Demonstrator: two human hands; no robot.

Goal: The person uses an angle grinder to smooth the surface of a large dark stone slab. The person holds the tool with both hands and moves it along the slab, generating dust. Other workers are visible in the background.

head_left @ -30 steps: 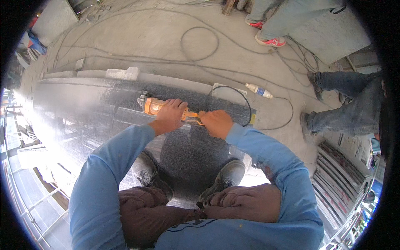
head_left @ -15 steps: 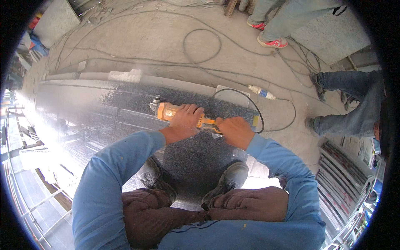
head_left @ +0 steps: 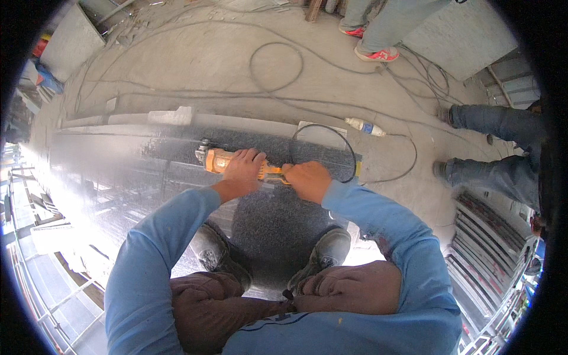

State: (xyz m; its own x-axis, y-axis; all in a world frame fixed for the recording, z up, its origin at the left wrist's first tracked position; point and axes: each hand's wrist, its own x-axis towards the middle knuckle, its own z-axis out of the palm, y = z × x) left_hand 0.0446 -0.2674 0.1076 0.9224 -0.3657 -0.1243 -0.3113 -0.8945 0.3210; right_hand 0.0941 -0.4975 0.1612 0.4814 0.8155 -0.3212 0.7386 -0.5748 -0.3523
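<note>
Both of my hands grip a yellow angle grinder (head_left: 219, 160) held low over a long dark speckled stone slab (head_left: 260, 222). My left hand (head_left: 241, 173) is wrapped over the grinder's body, behind its metal head. At the rear handle, my right hand (head_left: 309, 180) is closed, with fingers round the grip. The grinder's head points left; whether its disc touches the stone I cannot tell. A black power cord (head_left: 355, 155) loops from the tool's back end. Pale dust coats the slab's left part.
Beyond the slab, a white plug connector (head_left: 365, 126) lies near its far right edge, and grey cables (head_left: 278, 89) coil over the dusty floor. Other people's legs (head_left: 491, 171) stand at right and far right. Stacked slabs (head_left: 488, 248) lean at lower right; my boots (head_left: 331, 245) rest on the stone.
The grinder and both my hands have shifted to the left along the slab, still gripping it. The whole view has also shifted slightly.
</note>
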